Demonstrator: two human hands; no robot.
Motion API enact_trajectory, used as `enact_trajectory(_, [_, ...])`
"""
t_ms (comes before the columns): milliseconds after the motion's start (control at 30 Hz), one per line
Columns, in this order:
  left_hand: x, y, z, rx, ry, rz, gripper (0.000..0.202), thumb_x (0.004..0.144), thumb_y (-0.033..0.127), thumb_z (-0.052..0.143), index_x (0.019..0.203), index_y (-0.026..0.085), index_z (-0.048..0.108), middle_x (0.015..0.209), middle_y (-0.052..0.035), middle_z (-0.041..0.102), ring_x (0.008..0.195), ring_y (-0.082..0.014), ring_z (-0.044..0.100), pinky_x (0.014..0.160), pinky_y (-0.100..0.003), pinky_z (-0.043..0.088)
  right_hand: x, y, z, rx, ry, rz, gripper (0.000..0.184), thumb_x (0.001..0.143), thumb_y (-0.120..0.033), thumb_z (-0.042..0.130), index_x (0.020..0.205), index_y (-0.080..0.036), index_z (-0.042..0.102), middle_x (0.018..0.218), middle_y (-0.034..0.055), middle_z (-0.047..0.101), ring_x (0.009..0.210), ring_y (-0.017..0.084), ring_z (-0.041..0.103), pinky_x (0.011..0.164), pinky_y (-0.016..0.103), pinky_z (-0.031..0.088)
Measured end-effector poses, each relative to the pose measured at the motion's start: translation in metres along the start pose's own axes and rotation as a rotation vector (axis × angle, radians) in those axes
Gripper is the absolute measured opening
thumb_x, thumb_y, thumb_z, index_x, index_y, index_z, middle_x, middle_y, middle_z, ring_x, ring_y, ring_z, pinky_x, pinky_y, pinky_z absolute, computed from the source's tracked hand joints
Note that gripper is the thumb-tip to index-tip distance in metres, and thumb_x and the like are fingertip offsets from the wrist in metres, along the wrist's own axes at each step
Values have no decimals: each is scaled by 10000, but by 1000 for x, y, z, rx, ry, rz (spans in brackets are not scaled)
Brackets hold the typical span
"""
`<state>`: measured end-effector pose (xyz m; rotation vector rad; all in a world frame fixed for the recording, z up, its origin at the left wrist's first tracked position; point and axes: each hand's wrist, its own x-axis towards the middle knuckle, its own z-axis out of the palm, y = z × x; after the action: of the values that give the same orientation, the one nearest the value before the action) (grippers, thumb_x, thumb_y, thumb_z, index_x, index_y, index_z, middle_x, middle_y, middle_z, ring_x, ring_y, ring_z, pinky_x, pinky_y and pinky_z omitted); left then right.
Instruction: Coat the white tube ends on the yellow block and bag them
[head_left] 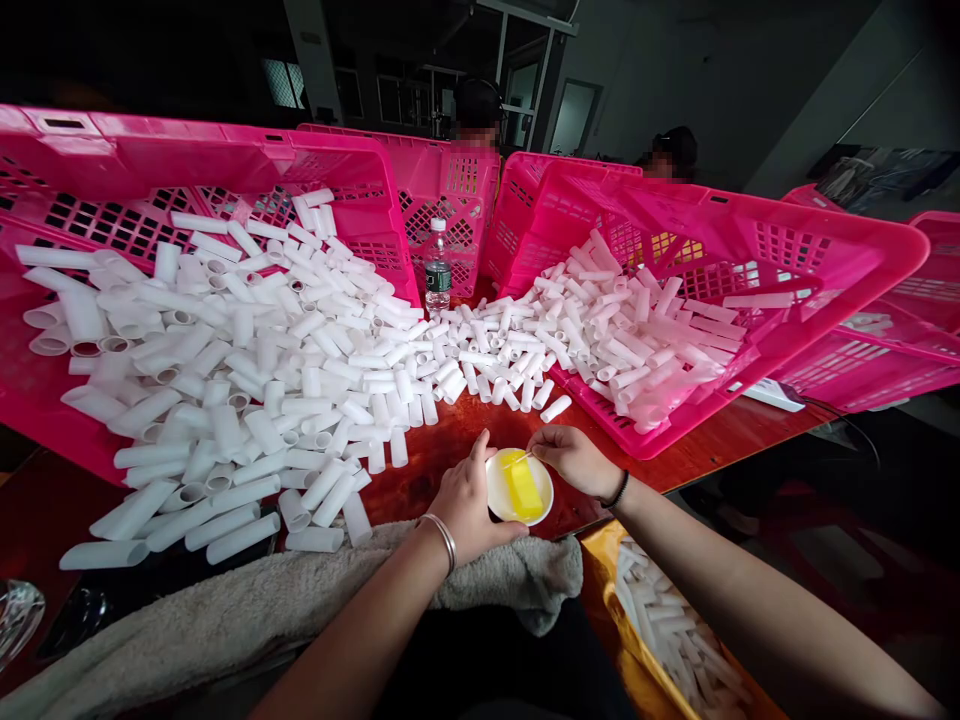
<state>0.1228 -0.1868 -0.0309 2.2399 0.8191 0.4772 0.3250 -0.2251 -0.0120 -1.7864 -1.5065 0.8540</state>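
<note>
My left hand is wrapped round the side of a small round white dish, thumb along its near edge. In the dish lies a glossy yellow block; I cannot tell what it is made of. On the dish's right, my right hand pinches a thin pale stick. The stick's tip reaches the far end of the yellow block. Just beyond both hands, short white plastic tubes are heaped on the red-brown table.
Pink crates tipped toward me, one left and one right, spill tubes. A water bottle stands between them. A grey towel lies along the near edge; a yellow bag of tubes is below right. Two people sit behind the crates.
</note>
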Motion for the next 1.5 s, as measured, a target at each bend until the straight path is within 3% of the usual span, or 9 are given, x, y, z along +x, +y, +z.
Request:
enact_trajectory(200, [0,1,0,-7,12,-5,1260,529,365,829,1458,220,-10,1351,-148,473,1243,-363,445,1038,-545,330,0,-12,-8,-27,12,-95,149,808,-194,492,759,-148,625,756,47,641,707,163,578,667,279,470])
enact_trajectory(367, [1,1,2,-11,26,-6,1232,521,373,823,1456,196,42,1333,-156,481,1242,-364,443,1042,-545,322,-13,-47,-17,-636,35,-317,208,825,-79,451,765,-134,643,772,81,597,740,187,546,715,302,414])
enact_trajectory(467, [2,1,2,-6,25,-17,1226,514,394,823,1454,184,65,1335,-172,474,1248,-374,434,1038,-551,324,-20,-70,-8,-966,7,-320,197,805,-70,464,790,-121,653,818,126,598,775,240,546,701,341,395])
enact_trajectory(567, [2,2,2,4,20,-23,1228,514,409,825,1452,178,65,1349,-187,456,1256,-376,424,1035,-549,328,-19,-80,5,-1079,-50,-304,231,828,-80,438,876,-103,662,865,163,607,819,285,554,690,367,396])
enact_trajectory(633, [2,1,2,8,16,-29,1230,518,410,826,1452,177,59,1354,-190,450,1260,-376,420,1035,-549,330,-15,-77,11,-1015,-71,-266,235,835,-88,432,885,-96,662,874,174,612,835,294,558,712,379,399])
enact_trajectory(800, [2,-1,1,-23,12,-15,1281,487,411,853,1457,232,36,1336,-166,474,1242,-384,441,1027,-569,326,-2,-40,3,-489,16,-121,187,783,-71,462,747,-121,638,825,133,630,807,235,576,774,351,416])
enact_trajectory(1100, [0,-5,2,-45,22,-2,1285,471,402,876,1455,225,68,1345,-175,472,1243,-373,440,1031,-558,322,-3,11,4,53,27,-27,195,842,-283,430,791,-154,567,725,48,648,644,150,596,596,257,487])
enact_trajectory(1267, [1,-5,2,-50,17,-3,1299,474,409,868,1457,233,38,1341,-174,463,1235,-366,445,1022,-556,323,3,14,1,185,-13,-51,221,831,-335,474,811,-150,594,775,52,654,691,149,595,667,276,492])
enact_trajectory(1500, [1,-4,2,-8,-12,19,1346,460,449,853,1463,212,-13,1356,-179,449,1241,-380,429,1030,-560,313,17,12,-8,98,-143,-93,152,782,-289,576,765,-154,645,779,42,656,711,153,588,662,270,487])
